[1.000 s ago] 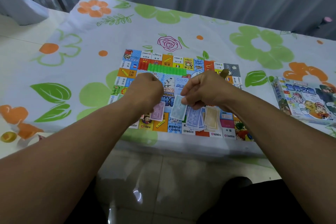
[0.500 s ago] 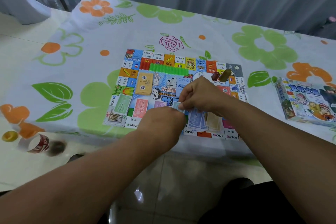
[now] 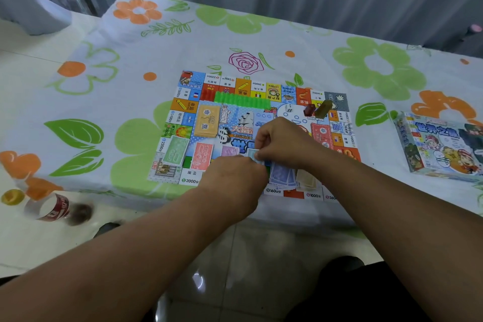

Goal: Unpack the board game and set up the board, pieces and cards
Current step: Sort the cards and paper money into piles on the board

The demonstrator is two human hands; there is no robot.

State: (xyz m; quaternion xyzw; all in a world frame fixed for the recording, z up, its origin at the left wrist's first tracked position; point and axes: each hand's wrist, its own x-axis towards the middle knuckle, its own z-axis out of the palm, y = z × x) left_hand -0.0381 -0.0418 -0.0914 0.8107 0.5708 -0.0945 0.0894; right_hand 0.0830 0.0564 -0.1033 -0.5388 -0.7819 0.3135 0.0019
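Observation:
The colourful game board (image 3: pixel 190 78) lies flat on the flowered tablecloth. On it lie a tan card stack (image 3: pixel 207 121), a green note stack (image 3: pixel 175 150), a red note stack (image 3: pixel 202 155), a purple note stack (image 3: pixel 229 151), blue notes (image 3: pixel 282 176) and pale tan notes (image 3: pixel 305 179). A row of green houses (image 3: pixel 241 100) and two dark pieces (image 3: pixel 317 108) stand near the board's far edge. My right hand (image 3: pixel 283 145) pinches a light blue note (image 3: pixel 252 155) over the board's near half. My left hand (image 3: pixel 235 180) meets it at the note, fingers curled and hidden.
The game box (image 3: pixel 441 146) lies on the table to the right. A roll of red-printed tape (image 3: pixel 49 208) and a yellow cap (image 3: pixel 11 196) sit off the table's left edge. A grey curtain hangs behind the table.
My left hand came from the board's middle down to the right hand and the blue note. The tan, green and red stacks it covered now show.

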